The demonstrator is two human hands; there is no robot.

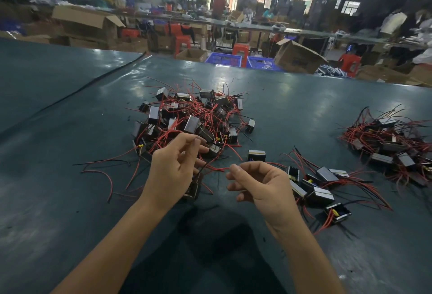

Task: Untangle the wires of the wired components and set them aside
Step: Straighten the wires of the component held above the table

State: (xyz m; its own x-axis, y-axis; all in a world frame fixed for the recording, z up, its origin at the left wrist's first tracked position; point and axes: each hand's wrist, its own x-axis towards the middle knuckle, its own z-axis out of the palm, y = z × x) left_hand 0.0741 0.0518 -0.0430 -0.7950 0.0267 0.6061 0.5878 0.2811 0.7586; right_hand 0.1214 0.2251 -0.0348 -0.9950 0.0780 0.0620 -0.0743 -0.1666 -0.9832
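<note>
A tangled heap of small black wired components (191, 116) with red and black wires lies on the dark green table (70, 111). My left hand (173, 162) is just in front of the heap, fingers curled, pinching thin wires. One component (194, 187) hangs or rests under that hand, partly hidden by it. My right hand (259, 184) pinches the end of a red wire (217, 169) that runs across to my left hand. A row of separated components (320, 186) lies to the right of my right hand.
A second bundle of components (392, 144) lies at the far right. A single component (256, 155) stands between the heap and the row. Loose red wires (105, 174) trail left. Beyond the table's far edge are cardboard boxes (299, 56), blue crates (224, 60) and people.
</note>
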